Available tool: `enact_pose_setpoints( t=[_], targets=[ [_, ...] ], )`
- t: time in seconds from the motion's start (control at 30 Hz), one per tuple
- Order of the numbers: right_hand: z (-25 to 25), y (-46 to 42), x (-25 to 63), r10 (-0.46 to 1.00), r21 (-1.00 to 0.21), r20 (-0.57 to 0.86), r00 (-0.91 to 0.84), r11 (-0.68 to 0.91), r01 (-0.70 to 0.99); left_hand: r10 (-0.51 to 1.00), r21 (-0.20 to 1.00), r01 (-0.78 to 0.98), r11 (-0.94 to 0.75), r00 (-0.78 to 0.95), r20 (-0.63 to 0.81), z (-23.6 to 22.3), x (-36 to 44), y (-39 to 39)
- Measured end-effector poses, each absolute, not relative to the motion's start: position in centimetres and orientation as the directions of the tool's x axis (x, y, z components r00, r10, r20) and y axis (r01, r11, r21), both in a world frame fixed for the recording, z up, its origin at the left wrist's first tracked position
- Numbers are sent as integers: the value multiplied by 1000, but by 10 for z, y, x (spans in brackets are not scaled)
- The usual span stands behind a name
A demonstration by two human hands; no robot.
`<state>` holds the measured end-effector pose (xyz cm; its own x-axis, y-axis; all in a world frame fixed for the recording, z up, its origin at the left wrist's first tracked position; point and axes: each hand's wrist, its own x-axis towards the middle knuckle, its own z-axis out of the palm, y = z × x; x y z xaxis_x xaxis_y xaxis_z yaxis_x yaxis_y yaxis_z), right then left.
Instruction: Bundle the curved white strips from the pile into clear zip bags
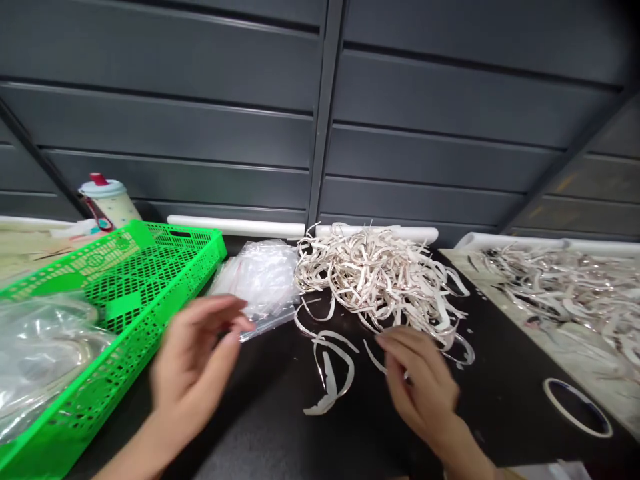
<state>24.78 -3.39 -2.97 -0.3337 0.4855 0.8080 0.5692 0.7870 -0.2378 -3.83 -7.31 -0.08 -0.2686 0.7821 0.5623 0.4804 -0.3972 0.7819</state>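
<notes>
My left hand [203, 360] hovers beside the green basket with its fingers curved and the thumb apart; nothing is in it. Just beyond its fingertips lies a stack of clear plastic bags [263, 273]. My right hand [417, 380] is closed at the near edge of a tangled heap of thin white strips with shiny edges [380, 280]. A thin white strip [374, 357] runs to its fingers, which partly hide it. Between my hands, a few loose curled strips [333, 380] lie on the black table top [280, 427].
At the left, the green basket [165, 293] holds a filled clear bag [45, 360]. Behind it stands a cup with a red cap [113, 200]. More strips [575, 293] are heaped at the right, near a white ring [577, 407]. A grey panelled wall [240, 133] closes off the back.
</notes>
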Motion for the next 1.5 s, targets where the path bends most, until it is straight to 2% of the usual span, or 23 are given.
enact_pose_setpoints(
  t=[0.07, 0.13, 0.23, 0.33, 0.47, 0.63, 0.77, 0.83, 0.9, 0.97, 1.1, 1.17, 1.27, 1.3, 1.37, 1.43, 1.5],
  targets=[
    [-56, -14, 234, 627, -350, 682, -376, 732, 585, 870, 830, 427, -360, -167, 464, -23, -29, -38],
    [-82, 1, 223, 775, -433, 488, -402, 614, 660, 942, 882, 373, -288, -53, 330, -50, -18, -9],
    [-109, 16, 216, 888, -425, 173, -425, 457, 782, 969, 923, 302, -237, 12, 245, -87, -4, 17],
    [-118, 23, 211, 914, -391, -6, -406, 371, 842, 975, 943, 254, -214, -10, 224, -108, 5, 24],
    [-110, 37, 206, 909, -450, -32, -416, 359, 818, 978, 957, 216, -191, -39, 204, -121, 10, 14],
    [-88, 66, 209, 917, -619, 67, -393, 347, 705, 994, 990, 89, -105, -12, 107, -133, 8, 8],
    [-90, 78, 203, 950, -759, 150, -273, 287, 584, 998, 998, 21, -56, -13, 56, -137, 5, 13],
    [-101, 73, 193, 968, -870, 132, -212, 215, 443, 999, 999, -38, -34, 32, 35, -135, 6, 13],
    [-113, 63, 180, 978, -968, 65, -199, 110, 226, 995, 992, -129, -9, 97, 22, -129, 7, 11],
    [-123, 53, 168, 977, -999, -2, -212, 9, 51, 988, 978, -204, 37, 155, -5, -122, 10, 6],
    [-130, 44, 157, 966, -998, -57, -252, -59, -2, 983, 949, -291, 119, 170, -71, -116, 11, 2],
    [-129, 46, 160, 954, -999, -40, -297, -40, 7, 983, 889, -424, 173, 137, -126, -116, 8, 5],
    [-124, 46, 168, 921, -974, 40, -388, 122, 190, 974, 732, -650, 202, 57, -218, -116, 0, 15],
    [-123, 45, 171, 898, -928, 71, -434, 219, 302, 971, 693, -695, 192, 35, -235, -116, -3, 18],
    [-120, 42, 174, 838, -757, 92, -538, 410, 509, 967, 650, -737, 183, 17, -254, -115, -8, 22],
    [-117, 39, 175, 792, -589, 67, -607, 523, 616, 964, 633, -749, 196, 27, -266, -114, -12, 24],
    [-116, 38, 176, 779, -502, 33, -627, 555, 663, 961, 622, -756, 205, 37, -273, -113, -13, 24]
  ],
)
